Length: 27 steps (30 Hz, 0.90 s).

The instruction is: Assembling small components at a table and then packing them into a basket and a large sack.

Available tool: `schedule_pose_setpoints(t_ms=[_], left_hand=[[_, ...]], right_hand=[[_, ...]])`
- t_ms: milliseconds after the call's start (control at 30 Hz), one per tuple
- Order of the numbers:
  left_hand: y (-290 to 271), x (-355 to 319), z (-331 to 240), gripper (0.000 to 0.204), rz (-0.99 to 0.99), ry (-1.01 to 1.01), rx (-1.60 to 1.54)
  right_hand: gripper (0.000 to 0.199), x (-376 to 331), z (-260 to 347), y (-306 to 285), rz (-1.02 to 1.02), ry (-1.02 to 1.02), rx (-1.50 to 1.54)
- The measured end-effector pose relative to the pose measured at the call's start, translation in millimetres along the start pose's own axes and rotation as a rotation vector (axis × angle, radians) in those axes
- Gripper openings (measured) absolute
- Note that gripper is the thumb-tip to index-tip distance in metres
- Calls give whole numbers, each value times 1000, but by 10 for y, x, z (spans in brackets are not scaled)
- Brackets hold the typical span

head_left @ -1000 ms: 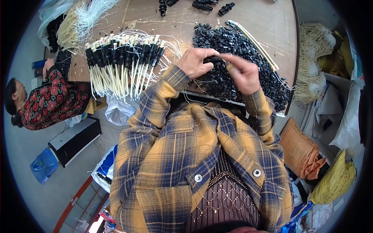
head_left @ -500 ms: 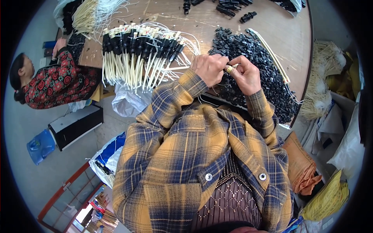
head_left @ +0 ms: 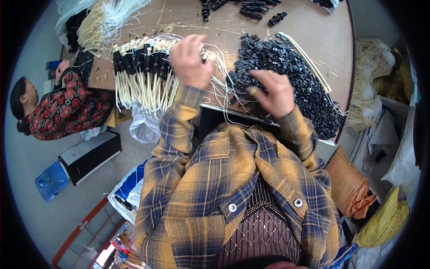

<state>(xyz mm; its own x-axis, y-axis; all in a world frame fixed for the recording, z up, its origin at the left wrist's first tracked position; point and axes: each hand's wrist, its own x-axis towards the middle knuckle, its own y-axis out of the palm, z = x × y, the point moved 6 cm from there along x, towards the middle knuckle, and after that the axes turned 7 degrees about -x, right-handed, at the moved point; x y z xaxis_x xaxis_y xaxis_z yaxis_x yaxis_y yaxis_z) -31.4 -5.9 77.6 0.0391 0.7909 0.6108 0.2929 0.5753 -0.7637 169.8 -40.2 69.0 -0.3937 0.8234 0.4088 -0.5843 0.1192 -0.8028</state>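
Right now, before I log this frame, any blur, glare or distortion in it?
Head view: left hand visibly blurred, right hand less so; head view: small glints on the loose black pieces; head view: fisheye bows the right edge of the table, and the corners go black.

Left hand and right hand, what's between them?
In the head view, loose white wires and the left edge of the black pile lie between the left hand and right hand.
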Motion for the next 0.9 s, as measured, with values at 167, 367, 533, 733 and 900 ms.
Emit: schedule_pose_setpoints(t_ms=[167, 367, 533, 733, 900], left_hand=[[853, 561, -601, 32, 373, -121, -324], [1493, 807, -307, 32, 516, -302, -7], [1410, 709, -216, 27, 629, -325, -137], [974, 411, -157, 24, 554, -481, -627], [831, 214, -292, 23, 579, -301, -692]], right_hand=[[21, -88, -1136, -386, -23, 422, -111], [17, -253, -1791, -377, 305, 635, -434], [16, -278, -1818, -294, 276, 529, -250], [19, -46, -1279, -399, 103, 386, 18], [24, -114, -965, -268, 44, 178, 142]])
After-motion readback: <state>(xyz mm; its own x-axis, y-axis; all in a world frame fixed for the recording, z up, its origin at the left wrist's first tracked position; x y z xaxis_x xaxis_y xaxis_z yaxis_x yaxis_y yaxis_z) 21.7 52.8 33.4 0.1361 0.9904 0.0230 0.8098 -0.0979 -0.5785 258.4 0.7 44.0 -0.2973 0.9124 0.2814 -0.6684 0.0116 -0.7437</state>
